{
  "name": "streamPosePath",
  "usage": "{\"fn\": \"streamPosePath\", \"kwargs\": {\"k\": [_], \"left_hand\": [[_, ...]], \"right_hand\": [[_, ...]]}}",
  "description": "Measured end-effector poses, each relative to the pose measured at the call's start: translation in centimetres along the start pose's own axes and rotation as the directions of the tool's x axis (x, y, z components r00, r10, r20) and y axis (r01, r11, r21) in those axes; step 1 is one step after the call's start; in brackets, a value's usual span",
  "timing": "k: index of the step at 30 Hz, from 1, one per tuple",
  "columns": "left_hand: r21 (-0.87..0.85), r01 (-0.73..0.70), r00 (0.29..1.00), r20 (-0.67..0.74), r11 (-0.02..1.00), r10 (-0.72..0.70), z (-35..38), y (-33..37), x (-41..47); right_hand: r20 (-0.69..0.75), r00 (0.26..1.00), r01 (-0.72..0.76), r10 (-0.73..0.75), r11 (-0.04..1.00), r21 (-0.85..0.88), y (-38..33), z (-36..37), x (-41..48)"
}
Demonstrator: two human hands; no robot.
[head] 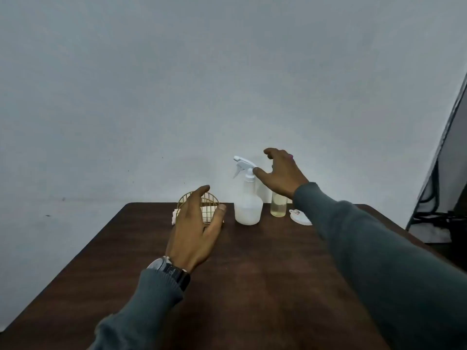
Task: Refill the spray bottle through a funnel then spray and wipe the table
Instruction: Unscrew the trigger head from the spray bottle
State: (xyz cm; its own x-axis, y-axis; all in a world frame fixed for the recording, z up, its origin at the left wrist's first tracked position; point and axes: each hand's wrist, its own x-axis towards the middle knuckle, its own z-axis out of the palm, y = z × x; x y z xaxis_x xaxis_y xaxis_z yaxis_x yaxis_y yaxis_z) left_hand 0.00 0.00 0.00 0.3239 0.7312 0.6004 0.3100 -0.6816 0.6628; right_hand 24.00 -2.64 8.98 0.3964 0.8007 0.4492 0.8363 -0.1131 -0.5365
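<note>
Though the disc label (pixel 296 212) blurs, left hand (pixel 194 226) and right hand (pixel 283 173) hover released.

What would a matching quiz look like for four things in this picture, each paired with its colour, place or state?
Things:
1. spray bottle
2. small bottle
3. wire holder
4. wristwatch

Descriptions:
a. strapped on a wrist
b. gold, partly behind the left hand
c. clear, holds yellowish liquid
d. white, trigger head on, upright

Pairs: 1-d, 2-c, 3-b, 4-a
</note>
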Motion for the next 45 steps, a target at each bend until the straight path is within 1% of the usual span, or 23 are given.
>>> {"fn": "streamPosePath", "kwargs": {"k": [4, 7, 9, 13, 16, 19, 22, 26, 30, 35, 41, 43, 45], "left_hand": [[0.005, 0.004, 1.0, 0.01, 1.0, -0.005, 0.2, -0.3, 0.2], [0.009, 0.001, 1.0, 0.011, 1.0, -0.001, 0.6, -0.6, -0.1], [0.018, -0.005, 1.0, 0.023, 1.0, 0.004, 0.8, -0.7, -0.2], [0.016, -0.001, 0.999, 0.035, 1.0, 0.001, 0.9, -0.8, -0.5], [0.02, -0.006, 0.999, 0.047, 1.0, 0.005, 0.7, -0.7, -0.7], [0.032, -0.036, 0.997, 0.068, 0.999, 0.034, 0.7, -0.2, -1.4], [0.01, -0.063, 0.993, 0.105, 0.998, 0.062, 0.6, 1.3, -2.5], [-0.006, -0.036, 0.98, 0.197, 0.999, 0.036, 0.9, 3.7, -4.7], [0.039, -0.032, 0.952, 0.307, 0.999, 0.019, 1.8, 5.6, -7.2], [0.042, 0.009, 0.922, 0.386, 0.999, -0.024, 2.4, 6.5, -9.3], [-0.035, 0.101, 0.931, 0.355, 0.994, -0.082, 2.8, 6.2, -10.6], [-0.062, 0.108, 0.938, 0.338, 0.992, -0.08, 2.7, 6.3, -11.0], [-0.08, 0.101, 0.944, 0.322, 0.992, -0.07, 2.6, 6.5, -11.2]], "right_hand": [[0.166, 0.985, -0.018, 0.037, 0.993, -0.113, -0.6, 1.6, 2.8], [0.202, 0.978, -0.017, 0.042, 0.992, -0.122, -0.4, 3.5, 4.4], [0.182, 0.982, -0.022, 0.041, 0.994, -0.106, -0.2, 4.5, 4.9], [0.063, 0.997, -0.04, 0.041, 0.999, -0.028, 0.3, 4.9, 4.9], [0.02, 1.0, -0.013, 0.013, 1.0, 0.004, 0.0, 3.2, 3.2], [-0.012, 0.999, 0.047, -0.047, 0.997, 0.063, -0.9, 0.4, -0.6], [-0.023, 0.994, 0.104, -0.103, 0.992, 0.071, -2.3, -2.4, -5.4], [0.019, 0.986, 0.165, -0.166, 0.985, 0.054, -4.4, -4.8, -11.4], [0.044, 0.981, 0.186, -0.188, 0.982, 0.042, -5.9, -6.5, -15.6], [0.114, 0.976, 0.189, -0.184, 0.981, -0.036, -5.7, -6.9, -18.6], [0.136, 0.96, 0.256, -0.246, 0.965, -0.06, -6.0, -6.5, -19.4], [0.177, 0.962, 0.232, -0.208, 0.964, -0.13, -6.1, -6.5, -19.2], [0.235, 0.962, 0.199, -0.14, 0.947, -0.251, -6.2, -6.5, -19.0]]}}
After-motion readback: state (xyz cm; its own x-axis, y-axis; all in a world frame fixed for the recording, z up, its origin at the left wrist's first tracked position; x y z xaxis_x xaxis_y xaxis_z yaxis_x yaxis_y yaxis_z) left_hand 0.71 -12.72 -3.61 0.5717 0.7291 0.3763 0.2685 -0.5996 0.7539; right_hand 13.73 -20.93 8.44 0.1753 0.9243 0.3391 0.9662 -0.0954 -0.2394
